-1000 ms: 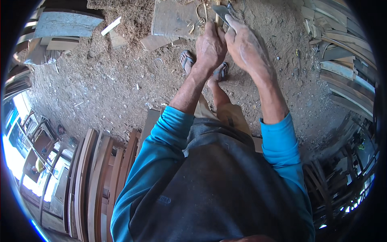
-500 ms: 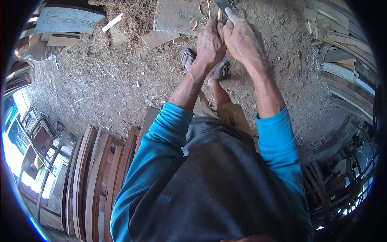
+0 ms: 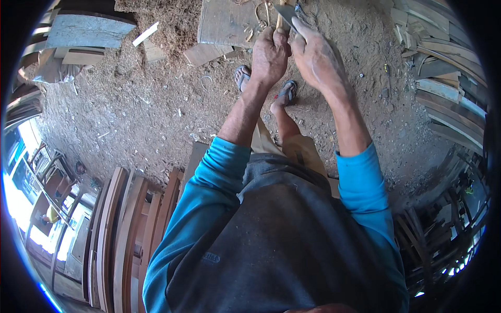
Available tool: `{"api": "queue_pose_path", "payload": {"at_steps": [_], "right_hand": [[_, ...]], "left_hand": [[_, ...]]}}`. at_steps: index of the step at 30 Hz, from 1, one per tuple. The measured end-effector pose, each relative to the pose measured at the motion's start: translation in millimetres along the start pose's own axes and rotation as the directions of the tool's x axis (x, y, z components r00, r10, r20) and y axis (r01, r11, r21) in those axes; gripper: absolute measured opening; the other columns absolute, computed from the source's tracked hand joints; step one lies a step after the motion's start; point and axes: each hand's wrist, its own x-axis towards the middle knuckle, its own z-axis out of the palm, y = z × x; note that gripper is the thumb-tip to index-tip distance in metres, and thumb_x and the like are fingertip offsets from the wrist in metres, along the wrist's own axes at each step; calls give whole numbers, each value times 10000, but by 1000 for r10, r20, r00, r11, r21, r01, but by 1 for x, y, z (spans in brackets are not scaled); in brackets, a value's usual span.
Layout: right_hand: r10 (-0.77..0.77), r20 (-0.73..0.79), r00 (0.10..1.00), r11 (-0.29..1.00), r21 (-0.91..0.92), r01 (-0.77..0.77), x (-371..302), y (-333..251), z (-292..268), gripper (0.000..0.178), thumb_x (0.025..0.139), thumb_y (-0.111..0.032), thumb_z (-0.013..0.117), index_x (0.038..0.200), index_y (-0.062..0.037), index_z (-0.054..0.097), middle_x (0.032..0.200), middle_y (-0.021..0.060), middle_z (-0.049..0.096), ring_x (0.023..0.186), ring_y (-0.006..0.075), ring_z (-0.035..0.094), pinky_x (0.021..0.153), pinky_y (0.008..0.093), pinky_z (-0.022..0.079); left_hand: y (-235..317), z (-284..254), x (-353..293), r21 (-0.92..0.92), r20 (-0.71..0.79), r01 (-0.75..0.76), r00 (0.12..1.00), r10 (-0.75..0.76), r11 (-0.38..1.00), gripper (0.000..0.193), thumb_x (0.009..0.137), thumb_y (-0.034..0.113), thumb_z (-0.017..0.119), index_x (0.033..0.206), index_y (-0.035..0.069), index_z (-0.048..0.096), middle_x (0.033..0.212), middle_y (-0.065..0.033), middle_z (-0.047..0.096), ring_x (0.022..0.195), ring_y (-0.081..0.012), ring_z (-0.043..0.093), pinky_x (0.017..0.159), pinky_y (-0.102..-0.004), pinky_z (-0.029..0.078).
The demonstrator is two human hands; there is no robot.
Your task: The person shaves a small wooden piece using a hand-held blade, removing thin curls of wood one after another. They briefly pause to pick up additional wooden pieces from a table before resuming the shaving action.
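My left hand (image 3: 270,58) is closed around the near end of a narrow light wooden strip (image 3: 280,22), beside the edge of a wide wooden board (image 3: 224,22). In my right hand (image 3: 317,58) is a tool with a flat grey metal blade (image 3: 285,14), its index finger stretched along it. The handle is hidden in the palm. The blade lies across or just over the strip; whether it touches cannot be told. Curled wood shavings (image 3: 260,14) lie on the board near the strip.
Below my hands, my sandalled feet (image 3: 286,93) stand on ground covered in sawdust and chips. An offcut (image 3: 207,53) leans by the board. Stacked planks (image 3: 443,94) line the right side, long timbers (image 3: 125,235) stand at lower left, and a pale panel (image 3: 88,28) lies at upper left.
My right hand and the blade have come back a little toward me, so more of the blade shows. My left hand has shifted slightly nearer, still closed on the strip.
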Motion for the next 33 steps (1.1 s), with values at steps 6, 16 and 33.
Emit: {"api": "queue_pose_path", "payload": {"at_steps": [6,16,33], "right_hand": [[58,40,998,998,-31,-57,-27,-4,9,458,1012,-203,522,1444,-75,603,1009,308,706,939,461,703,863,505,555],[7,-24,1000,993,-116,-9,-12,0,27,475,1027,-252,516,1454,-52,578,955,289,721,929,442,716,883,516,563],[22,-163,986,997,73,-10,-34,22,21,394,1017,-223,504,1282,8,682,999,258,749,890,358,755,854,481,609]], "left_hand": [[4,-2,-6,-234,87,184,982,-168,955,450,1115,396,486,1261,-11,612,940,-47,662,830,-123,594,748,-313,512],[1,-5,-6,-294,92,165,985,-144,942,442,1118,385,496,1279,-7,623,1120,-93,707,1014,-151,660,901,-303,544],[-2,6,-1,-290,59,95,995,-81,952,314,1130,315,441,1000,86,611,705,31,514,548,-63,451,465,-244,382]]}}
